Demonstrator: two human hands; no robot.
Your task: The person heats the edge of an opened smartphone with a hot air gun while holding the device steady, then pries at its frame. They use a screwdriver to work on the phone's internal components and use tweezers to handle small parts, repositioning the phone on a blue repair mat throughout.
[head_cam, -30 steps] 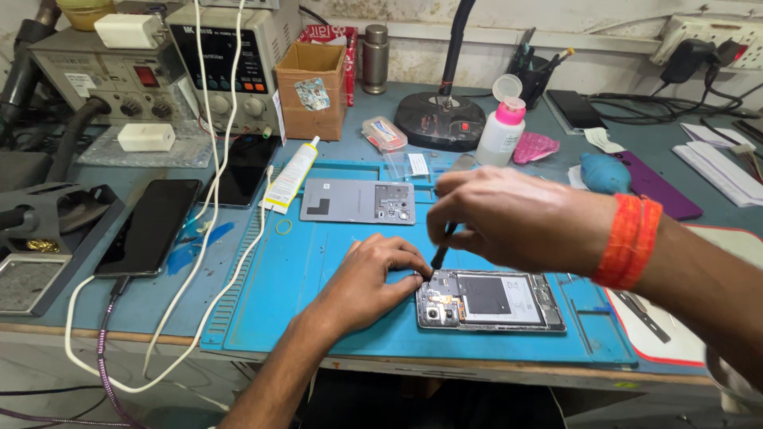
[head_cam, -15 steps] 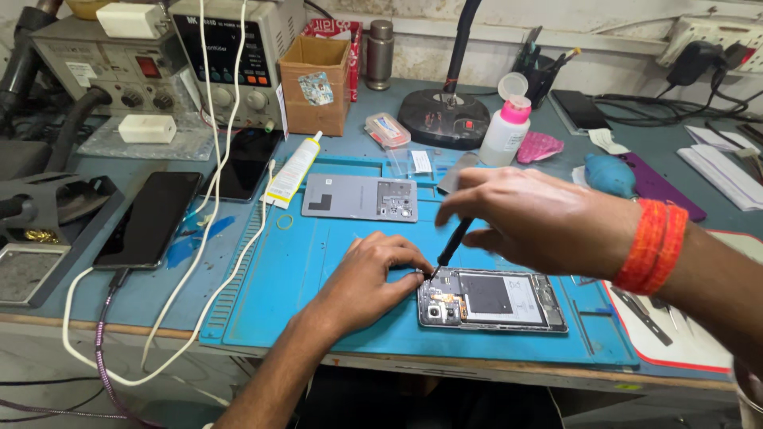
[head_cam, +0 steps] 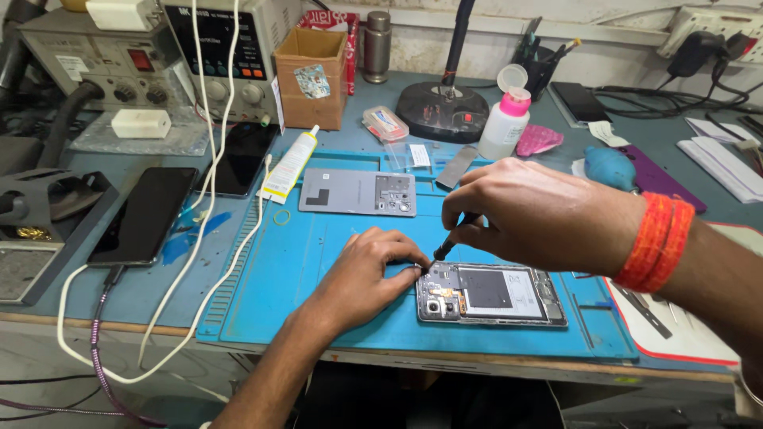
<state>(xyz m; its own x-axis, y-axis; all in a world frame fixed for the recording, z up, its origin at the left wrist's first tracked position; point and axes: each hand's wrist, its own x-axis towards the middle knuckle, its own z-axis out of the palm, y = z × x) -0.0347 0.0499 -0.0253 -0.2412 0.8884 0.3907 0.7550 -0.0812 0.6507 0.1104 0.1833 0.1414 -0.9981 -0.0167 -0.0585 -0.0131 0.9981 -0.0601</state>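
The right hand (head_cam: 540, 213) is reaching in from the right with its wrist raised and knuckles arched, an orange band circling the wrist. Its grip is pinching a thin dark tool (head_cam: 453, 238) between thumb and fingertips, pressed together around the shaft, and the tool is slanting down and to the left from that grip. The tip is meeting the upper left corner of the opened phone (head_cam: 489, 294), which is lying flat on the blue mat (head_cam: 302, 278) just below the grip, its insides facing up. The left hand (head_cam: 369, 274) is coming up from below, palm down, forearm angled across the front edge of the desk (head_cam: 135, 298). Its fingers are spread loosely and curled, their tips resting on the phone's left end, just beside the tool tip; it is gripping nothing, only bracing. Well beyond both grips, farther up the mat, a grey back cover (head_cam: 358, 192) is lying flat.
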